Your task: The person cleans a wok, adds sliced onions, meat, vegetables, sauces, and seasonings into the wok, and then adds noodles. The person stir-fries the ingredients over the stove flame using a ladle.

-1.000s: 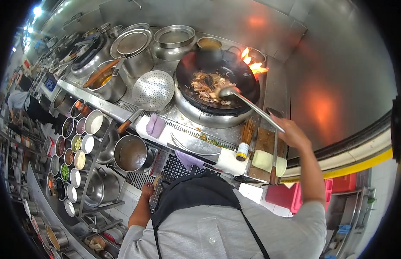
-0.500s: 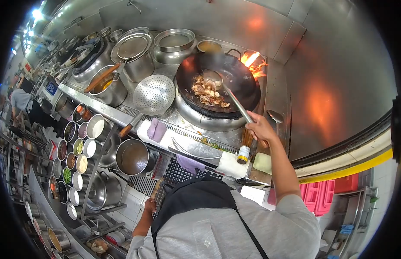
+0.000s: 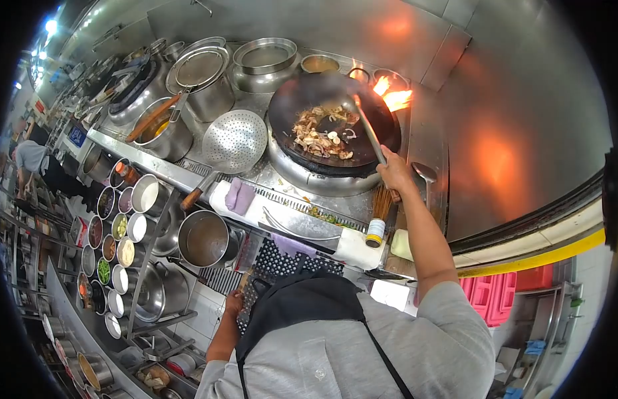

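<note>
My right hand (image 3: 393, 171) is closed round the handle of a long metal ladle (image 3: 367, 126), which reaches into the black wok (image 3: 292, 100) on the burner. Its bowl is hard to make out against the dark wok. Browned sliced pieces of food (image 3: 322, 136), perhaps meat or mushroom, lie in the wok's near half. Low at my left side, my left hand (image 3: 234, 304) is closed on a wooden handle (image 3: 244, 280); whatever that handle belongs to is hidden. Flames (image 3: 392, 96) rise behind the wok's right edge.
A perforated strainer (image 3: 234, 141) rests left of the wok. Metal pots (image 3: 212, 100) stand behind it. A bamboo brush (image 3: 381, 203) and a second ladle (image 3: 425, 173) lie right. Ingredient tins (image 3: 146, 193) fill a rack at left. Another person (image 3: 33, 156) stands far left.
My right hand has moved slightly up, and the ladle's far end has shifted back and right in the wok. The food is spread differently. My left hand stays low.
</note>
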A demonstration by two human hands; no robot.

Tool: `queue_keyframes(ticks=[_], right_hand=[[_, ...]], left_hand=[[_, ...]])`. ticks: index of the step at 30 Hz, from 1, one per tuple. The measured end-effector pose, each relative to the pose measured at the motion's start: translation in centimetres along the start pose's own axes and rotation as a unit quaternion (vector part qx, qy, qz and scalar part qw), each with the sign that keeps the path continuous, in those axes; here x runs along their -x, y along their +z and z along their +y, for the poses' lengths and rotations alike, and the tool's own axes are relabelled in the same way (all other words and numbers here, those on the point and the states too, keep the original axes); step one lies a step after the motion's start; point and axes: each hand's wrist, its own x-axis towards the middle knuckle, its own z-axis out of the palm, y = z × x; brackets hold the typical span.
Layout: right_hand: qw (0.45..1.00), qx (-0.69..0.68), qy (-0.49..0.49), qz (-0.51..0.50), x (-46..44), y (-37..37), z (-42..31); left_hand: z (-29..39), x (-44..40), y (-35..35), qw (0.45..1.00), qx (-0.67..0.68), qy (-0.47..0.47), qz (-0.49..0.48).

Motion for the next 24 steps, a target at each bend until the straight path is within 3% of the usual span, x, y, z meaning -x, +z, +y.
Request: queue_keyframes(ticks=[1,3,4,5,7,8,10,15,17,18,19,21,23,24], right_hand=[[1.0,0.0,0.0,-0.001,0.9,-1.3,-0.8],[0.977,-0.138,0.04,-0.157,3.2,-3.8,-1.9],[0.983,-0.112,-0.018,-0.146,3.6,-3.0,0.2],[0.983,-0.111,-0.017,-0.148,5.2,-3.3,-0.1],[0.977,-0.149,-0.087,-0.128,8.6,-4.8,-0.7],[0.977,-0.149,-0.084,-0.13,9.6,-5.4,-1.0],[0.934,-0.268,0.014,-0.235,10.8,-6.2,-1.2],[0.973,-0.174,-0.055,-0.138,7.7,-2.2,1.9],[0.97,-0.222,0.053,-0.08,6.9,-2.0,1.3],[0.981,-0.19,-0.007,-0.019,5.6,-0.8,3.1],[0.981,-0.19,-0.006,-0.021,4.7,0.0,4.1],[0.99,-0.045,-0.086,0.104,3.0,0.8,5.1],[0.992,-0.016,-0.081,0.093,3.1,0.1,3.5],[0.99,-0.131,0.048,-0.016,3.5,-1.1,2.0]], left_hand=[[0.1,-0.5,0.0,1.0,-0.009,0.013,-0.007],[-1.4,-1.6,0.3,0.999,0.054,-0.004,-0.007],[-1.9,-1.9,0.5,0.993,0.115,-0.021,-0.008],[-1.9,-1.5,0.5,0.993,0.115,-0.023,-0.009],[-2.3,-0.2,0.4,0.999,0.025,-0.03,0.008],[-3.9,-0.7,0.4,0.995,0.098,-0.031,-0.013],[-5.8,-0.5,0.5,0.993,0.093,-0.075,-0.018],[-5.7,0.7,0.5,0.993,0.075,-0.093,-0.015],[-4.7,1.0,0.5,0.994,0.076,-0.079,-0.01],[-4.2,1.1,0.4,0.995,0.075,-0.071,-0.007],[-3.6,1.3,0.4,0.995,0.075,-0.063,-0.005],[-2.2,1.7,0.3,0.995,0.085,-0.054,-0.002],[-2.2,1.8,0.7,0.993,0.106,-0.052,0.011],[-2.3,1.9,0.8,0.991,0.115,-0.065,0.02]])
